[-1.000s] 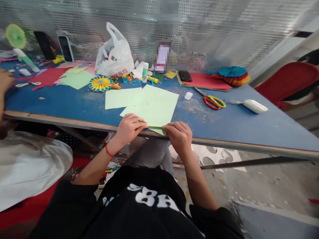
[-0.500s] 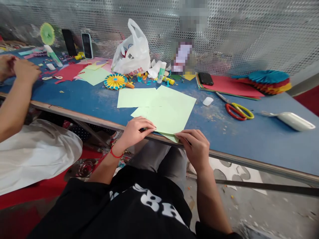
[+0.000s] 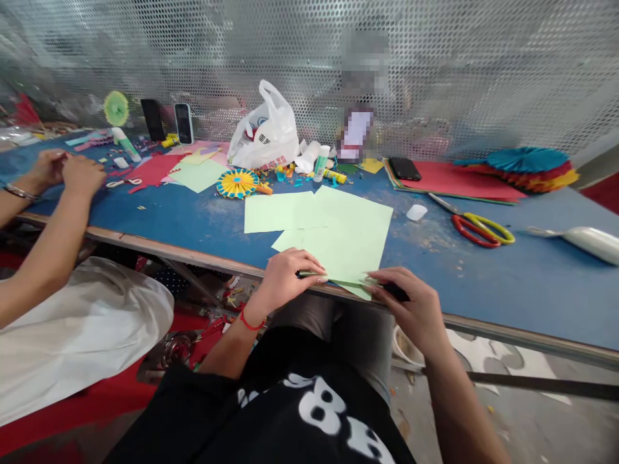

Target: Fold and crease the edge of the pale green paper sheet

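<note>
Light green sheets of paper (image 3: 348,235) lie overlapping at the table's front edge, one reaching out to the left. My left hand (image 3: 296,278) pinches the near edge of the front sheet between thumb and fingers. At the right end of that same edge, my right hand (image 3: 409,298) has its thumb and fingertips closed on the paper, slightly blurred. A narrow strip along the edge looks turned up, and a paper corner shows beneath it. Behind the sheets lie a yellow-and-blue pleated paper rosette (image 3: 238,184) and an upright glue stick (image 3: 321,164).
Scissors (image 3: 478,227) and a white cap (image 3: 416,212) lie to the right. Further back are a phone (image 3: 405,169) on red paper (image 3: 464,177), colourful pleated paper (image 3: 529,161) and a plastic bag (image 3: 265,145). Another person's hands (image 3: 72,173) are at the left.
The view has shifted, so everything sits lower and further right. My right hand has slid a little outward along the paper's near edge; my left hand keeps its pinch.
</note>
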`<act>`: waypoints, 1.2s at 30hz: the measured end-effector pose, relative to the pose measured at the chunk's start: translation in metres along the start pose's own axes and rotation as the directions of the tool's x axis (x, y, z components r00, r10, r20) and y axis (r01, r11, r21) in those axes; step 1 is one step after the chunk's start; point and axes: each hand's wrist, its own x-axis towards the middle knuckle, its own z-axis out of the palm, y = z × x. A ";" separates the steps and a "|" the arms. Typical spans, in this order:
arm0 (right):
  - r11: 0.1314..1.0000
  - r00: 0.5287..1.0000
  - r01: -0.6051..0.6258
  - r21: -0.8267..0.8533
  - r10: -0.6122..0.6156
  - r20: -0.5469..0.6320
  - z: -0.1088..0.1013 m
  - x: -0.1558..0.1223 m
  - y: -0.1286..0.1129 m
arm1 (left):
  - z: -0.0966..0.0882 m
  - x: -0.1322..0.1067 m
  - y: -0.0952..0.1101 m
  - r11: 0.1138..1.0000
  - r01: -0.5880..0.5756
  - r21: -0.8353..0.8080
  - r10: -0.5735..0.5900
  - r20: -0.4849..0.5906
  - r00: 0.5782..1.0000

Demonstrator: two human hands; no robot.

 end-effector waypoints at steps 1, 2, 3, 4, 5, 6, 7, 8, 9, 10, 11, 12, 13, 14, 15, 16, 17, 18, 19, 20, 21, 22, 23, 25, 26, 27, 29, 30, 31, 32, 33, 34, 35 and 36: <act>1.000 1.000 -0.010 -0.018 0.009 -0.023 0.001 -0.001 0.000 | 0.001 0.000 0.001 1.000 0.000 0.001 0.000 -0.012 1.000; 0.999 0.999 -0.011 -0.038 0.009 -0.044 0.002 -0.002 -0.001 | 0.002 -0.001 0.001 1.000 -0.001 0.007 0.001 -0.029 1.000; 0.999 0.998 -0.003 -0.055 -0.001 -0.058 0.003 -0.003 -0.001 | 0.003 -0.001 0.001 1.000 -0.003 0.016 0.004 -0.047 0.999; 0.998 0.998 0.010 -0.063 -0.013 -0.063 0.004 -0.003 -0.002 | 0.004 -0.002 0.001 1.000 -0.005 0.024 0.006 -0.061 0.998; 0.998 0.997 0.020 -0.062 -0.024 -0.068 0.005 -0.004 -0.003 | 0.006 -0.002 0.001 1.000 -0.007 0.029 0.009 -0.070 0.998; 0.998 0.997 0.024 -0.057 -0.029 -0.074 0.006 -0.004 -0.004 | 0.006 -0.003 0.001 1.000 -0.012 0.027 0.014 -0.072 0.997; 0.998 0.996 0.022 -0.051 -0.026 -0.081 0.007 -0.004 -0.005 | 0.007 -0.003 0.000 1.000 -0.017 0.022 0.018 -0.070 0.997; 0.999 0.996 0.016 -0.049 -0.020 -0.090 0.008 -0.004 -0.005 | 0.007 -0.003 -0.001 1.000 -0.022 0.016 0.023 -0.062 0.998; 0.999 0.995 0.010 -0.053 -0.015 -0.098 0.009 -0.004 -0.005 | 0.007 -0.003 -0.001 1.000 -0.027 0.014 0.027 -0.052 0.998; 0.998 0.994 0.007 -0.064 -0.013 -0.104 0.009 -0.004 -0.004 | 0.006 -0.003 -0.002 0.999 -0.031 0.014 0.032 -0.041 0.999; 0.997 0.994 0.009 -0.079 -0.018 -0.105 0.010 -0.004 -0.003 | 0.006 -0.003 -0.002 0.999 -0.033 0.015 0.033 -0.032 0.999; 0.995 0.994 0.021 -0.093 -0.030 -0.101 0.010 -0.004 -0.002 | 0.005 -0.003 -0.002 0.999 -0.030 0.017 0.030 -0.027 0.999; 0.994 0.994 0.037 -0.103 -0.047 -0.095 0.011 -0.004 0.000 | 0.005 -0.003 -0.002 1.000 -0.021 0.016 0.021 -0.026 0.999; 0.993 0.994 0.054 -0.108 -0.063 -0.087 0.011 -0.004 0.000 | 0.005 -0.003 -0.001 1.000 -0.008 0.013 0.008 -0.027 1.000; 0.992 0.994 0.066 -0.106 -0.075 -0.085 0.011 -0.004 0.000 | 0.005 -0.003 0.000 1.000 0.008 0.011 -0.007 -0.029 1.000; 0.992 0.993 0.073 -0.101 -0.081 -0.084 0.011 -0.003 -0.001 | 0.005 -0.003 0.001 1.000 0.022 0.011 -0.022 -0.029 0.999; 0.993 0.993 0.071 -0.097 -0.079 -0.087 0.012 -0.003 -0.003 | 0.005 -0.002 0.001 0.999 0.033 0.013 -0.033 -0.026 0.999; 0.994 0.993 0.062 -0.095 -0.071 -0.094 0.012 -0.002 -0.005 | 0.005 -0.002 0.002 0.999 0.040 0.017 -0.040 -0.022 0.999; 0.994 0.993 0.059 -0.097 -0.068 -0.094 0.012 -0.002 -0.008 | 0.005 -0.002 0.003 0.999 0.041 0.020 -0.041 -0.020 0.999; 0.993 0.993 0.054 -0.103 -0.064 -0.099 0.012 -0.001 -0.011 | 0.005 -0.002 0.004 0.999 0.039 0.021 -0.039 -0.018 0.999; 0.993 0.993 0.060 -0.106 -0.070 -0.098 0.012 -0.002 -0.013 | 0.005 -0.002 0.004 0.999 0.035 0.020 -0.034 -0.016 0.999; 0.992 0.993 0.067 -0.110 -0.077 -0.090 0.012 -0.003 -0.014 | 0.005 -0.002 0.005 0.999 0.031 0.016 -0.031 -0.013 0.999; 0.991 0.993 0.071 -0.116 -0.081 -0.087 0.012 -0.004 -0.015 | 0.004 -0.002 0.005 1.000 0.026 0.014 -0.026 -0.013 1.000; 0.987 0.991 0.094 -0.127 -0.105 -0.081 0.012 -0.006 -0.014 | 0.004 -0.002 0.007 1.000 -0.004 0.017 0.004 -0.012 1.000; 0.986 0.990 0.107 -0.131 -0.118 -0.082 0.012 -0.008 -0.013 | 0.005 -0.002 0.008 0.999 -0.026 0.028 0.026 -0.012 1.000; 0.984 0.987 0.122 -0.133 -0.134 -0.084 0.012 -0.010 -0.012 | 0.006 -0.002 0.009 0.998 -0.052 0.044 0.053 -0.016 0.998; 0.980 0.982 0.149 -0.133 -0.162 -0.096 0.012 -0.012 -0.010 | 0.008 -0.002 0.010 0.992 -0.092 0.087 0.094 -0.022 0.995; 0.978 0.980 0.162 -0.130 -0.175 -0.097 0.011 -0.012 -0.010 | 0.010 -0.002 0.011 0.990 -0.098 0.104 0.102 -0.035 0.994; 0.977 0.978 0.170 -0.126 -0.183 -0.096 0.011 -0.012 -0.010 | 0.012 -0.002 0.012 0.989 -0.096 0.116 0.104 -0.063 0.993; 0.978 0.979 0.171 -0.122 -0.183 -0.092 0.010 -0.012 -0.011 | 0.014 -0.002 0.013 0.989 -0.088 0.122 0.101 -0.103 0.990; 0.979 0.981 0.164 -0.120 -0.174 -0.087 0.008 -0.011 -0.011 | 0.015 -0.002 0.013 0.989 -0.077 0.127 0.095 -0.145 0.985; 0.982 0.984 0.148 -0.120 -0.158 -0.080 0.007 -0.009 -0.012 | 0.017 -0.002 0.013 0.989 -0.066 0.136 0.090 -0.182 0.979; 0.984 0.988 0.128 -0.123 -0.137 -0.070 0.005 -0.007 -0.013 | 0.018 -0.002 0.014 0.987 -0.060 0.151 0.091 -0.210 0.973; 0.986 0.992 0.104 -0.127 -0.113 -0.058 0.003 -0.005 -0.014 | 0.019 -0.002 0.015 0.983 -0.058 0.172 0.097 -0.224 0.970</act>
